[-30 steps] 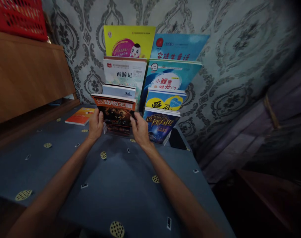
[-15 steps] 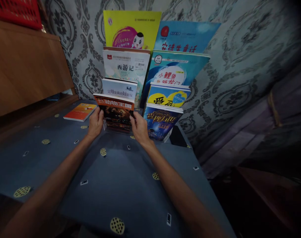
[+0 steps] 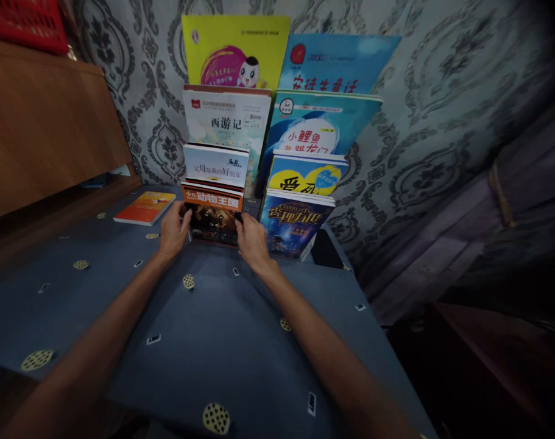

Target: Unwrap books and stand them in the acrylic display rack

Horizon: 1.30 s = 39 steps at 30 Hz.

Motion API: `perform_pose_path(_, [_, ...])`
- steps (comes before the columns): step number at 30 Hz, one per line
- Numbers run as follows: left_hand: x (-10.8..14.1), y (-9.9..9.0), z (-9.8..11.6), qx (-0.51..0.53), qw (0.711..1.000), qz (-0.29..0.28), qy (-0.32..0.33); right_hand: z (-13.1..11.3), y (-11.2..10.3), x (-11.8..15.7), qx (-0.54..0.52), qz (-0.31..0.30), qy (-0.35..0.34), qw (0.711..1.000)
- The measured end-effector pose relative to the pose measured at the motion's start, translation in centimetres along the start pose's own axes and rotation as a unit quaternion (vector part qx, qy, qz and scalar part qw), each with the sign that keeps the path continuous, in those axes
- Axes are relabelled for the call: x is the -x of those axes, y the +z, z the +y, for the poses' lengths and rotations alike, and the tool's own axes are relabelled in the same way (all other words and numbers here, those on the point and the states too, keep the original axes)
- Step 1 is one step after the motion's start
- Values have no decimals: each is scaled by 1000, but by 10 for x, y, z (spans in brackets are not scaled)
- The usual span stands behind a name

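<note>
A book with an orange and black cover and a lion stands upright at the front of the left column of books. My left hand is closed on its left edge, with the thumb toward the cover. At the right edge, my right hand grips the same book, its fingers partly hidden. Just behind it rises a pale blue-white book, and farther back a white book. To the right of my right hand stands a dark blue book.
An orange book lies flat to the left on the blue tablecloth. Taller yellow and blue books stand at the back by the patterned wall. A black flat object lies right; a wooden cabinet stands left.
The lion book has gone down, from a raised, slightly tilted position to a lower, more level one in front of the pale book. Both hands have stayed at its edges. The view has shifted slightly.
</note>
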<state>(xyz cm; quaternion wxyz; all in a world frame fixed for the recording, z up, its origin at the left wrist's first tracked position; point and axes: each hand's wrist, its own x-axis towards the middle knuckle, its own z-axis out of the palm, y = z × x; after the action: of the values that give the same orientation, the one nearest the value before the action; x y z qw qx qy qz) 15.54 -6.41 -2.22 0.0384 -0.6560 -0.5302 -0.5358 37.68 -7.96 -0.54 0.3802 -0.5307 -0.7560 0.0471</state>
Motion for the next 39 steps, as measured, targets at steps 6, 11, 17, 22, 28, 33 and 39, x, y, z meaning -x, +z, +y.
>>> perform_pose_path(6, [1,2,-1,-1,1000,9,-12,1,1,0,-1,10,36,999])
perform_pose_path(11, [1,4,-2,-17,1000,-5,-10,2,1,0,6,2,36,999])
perform_pose_path(17, [0,5,-2,-19,1000,-3,-12,7,9,-4,-26,29,22,999])
perform_pose_path(22, [-1,7,-2,-24,1000,-5,-8,15,18,-8,-66,52,19,996])
perform_pose_path(28, [-2,7,-3,-24,1000,5,-17,17,25,-9,-91,62,20,994])
perform_pose_path(33, [-3,8,-3,-16,1000,11,-20,17,27,-10,-104,63,29,992])
perform_pose_path(39, [-4,10,2,-6,1000,5,-4,19,24,-9,-108,63,37,991])
